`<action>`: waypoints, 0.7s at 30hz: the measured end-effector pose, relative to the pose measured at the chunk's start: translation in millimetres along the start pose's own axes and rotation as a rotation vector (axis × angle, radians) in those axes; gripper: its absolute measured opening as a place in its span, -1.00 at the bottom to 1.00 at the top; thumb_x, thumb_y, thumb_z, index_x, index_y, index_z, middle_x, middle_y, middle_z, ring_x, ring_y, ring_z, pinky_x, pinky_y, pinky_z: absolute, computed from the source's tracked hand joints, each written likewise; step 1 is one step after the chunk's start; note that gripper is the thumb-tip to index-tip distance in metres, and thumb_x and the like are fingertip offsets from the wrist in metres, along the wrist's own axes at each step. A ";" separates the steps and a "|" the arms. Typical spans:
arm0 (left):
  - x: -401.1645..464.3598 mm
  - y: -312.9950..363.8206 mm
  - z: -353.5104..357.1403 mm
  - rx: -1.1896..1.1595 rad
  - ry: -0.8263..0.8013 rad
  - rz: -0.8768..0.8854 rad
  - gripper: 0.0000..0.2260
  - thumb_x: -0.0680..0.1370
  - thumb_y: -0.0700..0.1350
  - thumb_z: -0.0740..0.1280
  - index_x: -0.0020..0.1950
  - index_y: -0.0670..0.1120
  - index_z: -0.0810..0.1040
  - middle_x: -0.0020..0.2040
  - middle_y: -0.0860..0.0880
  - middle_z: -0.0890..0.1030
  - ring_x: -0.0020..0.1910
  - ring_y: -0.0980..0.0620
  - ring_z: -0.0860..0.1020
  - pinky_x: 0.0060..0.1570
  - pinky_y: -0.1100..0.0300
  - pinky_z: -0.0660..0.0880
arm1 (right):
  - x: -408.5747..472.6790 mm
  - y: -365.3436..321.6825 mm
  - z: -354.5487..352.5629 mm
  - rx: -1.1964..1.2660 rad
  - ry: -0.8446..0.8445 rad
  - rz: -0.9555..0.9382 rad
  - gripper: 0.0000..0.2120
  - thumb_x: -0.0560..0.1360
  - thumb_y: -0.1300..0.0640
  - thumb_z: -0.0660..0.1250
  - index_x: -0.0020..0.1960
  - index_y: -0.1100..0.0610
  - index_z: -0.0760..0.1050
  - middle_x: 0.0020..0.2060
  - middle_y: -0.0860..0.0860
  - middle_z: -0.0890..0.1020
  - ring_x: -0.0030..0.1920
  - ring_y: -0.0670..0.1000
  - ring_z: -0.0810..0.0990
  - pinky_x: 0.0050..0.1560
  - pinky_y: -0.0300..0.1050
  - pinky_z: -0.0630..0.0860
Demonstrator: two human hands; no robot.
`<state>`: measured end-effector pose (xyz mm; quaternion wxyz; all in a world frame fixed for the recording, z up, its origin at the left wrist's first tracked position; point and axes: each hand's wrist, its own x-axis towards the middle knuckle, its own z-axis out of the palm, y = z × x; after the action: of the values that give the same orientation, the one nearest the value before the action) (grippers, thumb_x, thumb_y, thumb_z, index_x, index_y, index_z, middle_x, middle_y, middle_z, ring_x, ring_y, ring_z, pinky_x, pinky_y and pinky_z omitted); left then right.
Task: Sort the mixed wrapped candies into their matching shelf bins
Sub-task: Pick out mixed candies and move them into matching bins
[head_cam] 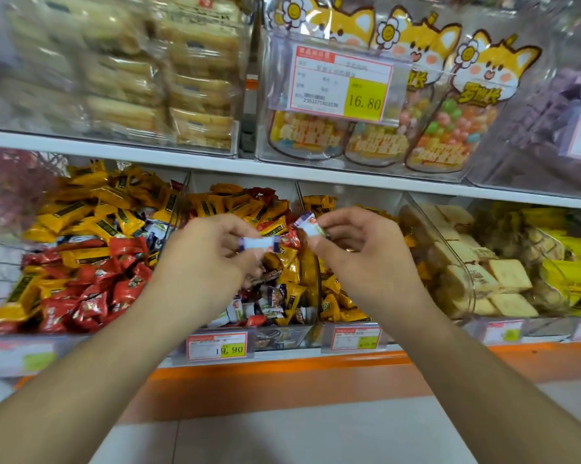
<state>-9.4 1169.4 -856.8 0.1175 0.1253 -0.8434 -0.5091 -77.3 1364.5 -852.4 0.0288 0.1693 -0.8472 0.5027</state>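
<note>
Both hands hover over the middle clear bin [282,339] of mixed candies on the lower shelf. My left hand [208,259] pinches a white candy with purple ends [260,243], held level. My right hand [356,249] pinches a second white and purple candy [307,226], tilted up to the left. Under them lie yellow, red and white wrapped candies [282,289]. The left bin [81,249] holds yellow candies at the back and red ones at the front, with a few white ones between.
A bin of yellow candies [346,306] sits right of the middle one, then bins of pale square biscuits [483,279]. The upper shelf carries packed cakes [168,78] and fox-print candy bags [399,95]. Price tags [217,346] line the shelf edge above an orange strip.
</note>
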 end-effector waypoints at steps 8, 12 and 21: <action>8.4 -14.4 -13.1 0.490 0.029 0.246 -0.60 0.64 -0.05 0.32 0.49 0.12 0.45 0.53 0.10 0.37 0.47 0.05 0.38 0.40 0.28 0.20 | 25.1 22.9 -39.3 -0.292 -0.079 -0.062 -0.80 0.66 0.05 0.35 0.23 -0.14 0.64 0.01 -0.24 0.70 0.08 -0.28 0.62 0.13 -0.22 0.57; -2.7 -10.8 16.4 0.462 -0.227 0.378 -0.55 0.68 0.03 0.24 0.58 0.22 0.29 0.59 0.31 0.15 0.56 0.27 0.15 0.41 0.46 -0.04 | 26.4 55.0 -58.9 -0.465 -0.090 0.006 -0.79 0.61 0.22 0.40 0.04 -0.08 0.68 -0.11 -0.21 0.69 -0.04 -0.31 0.61 0.00 -0.40 0.54; -10.0 -11.2 47.5 0.443 -0.397 0.396 -0.49 0.68 0.16 0.18 0.60 0.36 0.09 0.55 0.51 -0.07 0.56 0.32 0.13 0.51 0.21 0.23 | 22.5 73.3 -48.7 -0.814 -0.340 0.079 -0.92 0.56 0.01 0.46 -0.04 -0.02 0.72 -0.18 -0.07 0.70 -0.10 -0.04 0.64 -0.03 0.03 0.65</action>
<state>-14.4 1207.1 -889.0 0.0178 -0.1195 -0.9477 -0.2955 -127.5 1432.7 -885.2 -0.0659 0.1916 -0.9747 0.0938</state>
